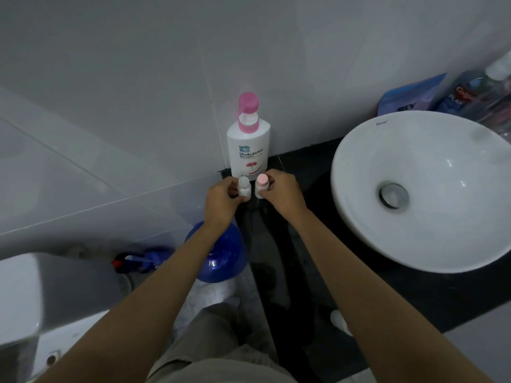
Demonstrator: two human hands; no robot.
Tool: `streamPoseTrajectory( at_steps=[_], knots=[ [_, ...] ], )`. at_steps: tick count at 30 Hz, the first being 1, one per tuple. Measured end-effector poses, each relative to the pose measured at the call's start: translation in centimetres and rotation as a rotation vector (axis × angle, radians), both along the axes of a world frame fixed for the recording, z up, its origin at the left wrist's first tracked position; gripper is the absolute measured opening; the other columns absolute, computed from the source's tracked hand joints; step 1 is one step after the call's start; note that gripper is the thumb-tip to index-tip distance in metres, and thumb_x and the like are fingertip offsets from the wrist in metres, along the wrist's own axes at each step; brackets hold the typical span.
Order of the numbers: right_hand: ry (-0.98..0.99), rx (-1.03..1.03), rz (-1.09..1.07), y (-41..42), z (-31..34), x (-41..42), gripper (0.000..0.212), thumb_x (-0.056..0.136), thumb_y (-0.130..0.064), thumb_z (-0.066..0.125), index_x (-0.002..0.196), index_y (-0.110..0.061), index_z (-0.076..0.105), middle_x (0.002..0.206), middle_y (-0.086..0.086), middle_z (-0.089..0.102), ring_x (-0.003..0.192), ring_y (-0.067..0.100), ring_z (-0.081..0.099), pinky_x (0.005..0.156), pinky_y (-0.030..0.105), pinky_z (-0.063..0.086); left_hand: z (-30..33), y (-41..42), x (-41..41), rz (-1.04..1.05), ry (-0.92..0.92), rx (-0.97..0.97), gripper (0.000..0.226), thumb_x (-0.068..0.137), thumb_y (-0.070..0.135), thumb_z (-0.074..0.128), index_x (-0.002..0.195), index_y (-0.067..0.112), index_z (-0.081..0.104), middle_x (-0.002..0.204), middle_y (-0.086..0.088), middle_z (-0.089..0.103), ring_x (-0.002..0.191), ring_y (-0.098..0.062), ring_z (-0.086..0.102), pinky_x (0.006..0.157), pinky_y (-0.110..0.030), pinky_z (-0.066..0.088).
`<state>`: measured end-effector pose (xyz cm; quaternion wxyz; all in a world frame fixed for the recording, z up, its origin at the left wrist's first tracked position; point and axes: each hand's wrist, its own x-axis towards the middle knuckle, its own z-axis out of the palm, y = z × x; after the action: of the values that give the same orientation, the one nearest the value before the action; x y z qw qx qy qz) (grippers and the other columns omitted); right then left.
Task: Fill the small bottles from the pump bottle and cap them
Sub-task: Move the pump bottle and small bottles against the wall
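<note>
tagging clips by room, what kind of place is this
Most likely a home bathroom: a round white ceramic basin sits on a black counter against pale tiled walls, with a white toilet at lower left.

Both forearms were left bare, with no sleeve reaching into view. No ring, watch or band was worn on the left hand or the right hand. The legs were covered by loose trousers of a greyish-olive cloth, creased at the thigh.
</note>
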<state>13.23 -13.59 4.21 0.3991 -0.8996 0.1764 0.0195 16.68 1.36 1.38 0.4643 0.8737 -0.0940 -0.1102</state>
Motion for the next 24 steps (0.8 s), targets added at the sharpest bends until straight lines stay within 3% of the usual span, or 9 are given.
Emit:
streamPoseTrajectory(
  at_steps=[8, 12, 16, 20, 24],
  knots=[
    [0.073, -0.062, 0.037, -0.2, 0.4, -0.5, 0.037, 0.08, -0.011, 0.071, 0.114, -0.01, 0.058, 0.114, 0.012, 0.064, 0.105, 0.024, 0.061, 0.093, 0.042, 0.051, 0.0, 0.8, -0.6, -0.013, -0.006, 0.025, 0.042, 0.073, 0.006, 0.077, 0.111, 0.008, 0.061, 0.107, -0.01, 0.066, 0.1, -0.02, 0.06, 0.088, -0.029, 0.049],
    [0.061, -0.01, -0.028, -1.2, 1.6, -2.9, 0.055, 0.078, -0.012, 0.073, 0.129, -0.01, 0.051, 0.124, 0.013, 0.06, 0.11, 0.023, 0.058, 0.096, 0.037, 0.049, -0.1, 2.7, -3.5, -0.086, -0.185, 0.114, 0.04, 0.082, 0.018, 0.07, 0.118, 0.01, 0.058, 0.116, -0.009, 0.062, 0.11, -0.02, 0.053, 0.095, -0.031, 0.043],
    [-0.021, -0.008, -0.112, -2.0, 3.2, -8.4, 0.051, 0.077, -0.015, 0.075, 0.124, -0.011, 0.057, 0.118, 0.009, 0.063, 0.094, 0.012, 0.056, 0.083, 0.021, 0.043, -0.5, 3.5, -8.0, -0.464, -0.323, 0.177, 0.041, 0.089, 0.03, 0.059, 0.125, 0.012, 0.057, 0.129, -0.01, 0.059, 0.121, -0.022, 0.052, 0.105, -0.038, 0.04],
    [-0.093, -0.018, -0.251, -1.9, 4.7, -16.2, 0.04, 0.078, -0.02, 0.075, 0.116, -0.013, 0.063, 0.109, 0.003, 0.067, 0.093, 0.011, 0.06, 0.087, 0.025, 0.049, -1.4, 3.1, -11.7, -0.835, -0.504, 0.28, 0.046, 0.092, 0.036, 0.045, 0.127, 0.009, 0.057, 0.136, -0.014, 0.054, 0.129, -0.03, 0.047, 0.107, -0.047, 0.037],
    [-0.191, -0.113, -0.45, -1.0, 5.0, -23.7, 0.036, 0.078, -0.024, 0.075, 0.111, -0.012, 0.065, 0.105, 0.002, 0.068, 0.094, 0.011, 0.061, 0.088, 0.025, 0.049, -2.8, 3.2, -13.7, -1.053, -0.551, 0.47, 0.05, 0.093, 0.039, 0.036, 0.131, 0.011, 0.053, 0.14, -0.013, 0.051, 0.132, -0.031, 0.044, 0.106, -0.051, 0.038]
  ],
)
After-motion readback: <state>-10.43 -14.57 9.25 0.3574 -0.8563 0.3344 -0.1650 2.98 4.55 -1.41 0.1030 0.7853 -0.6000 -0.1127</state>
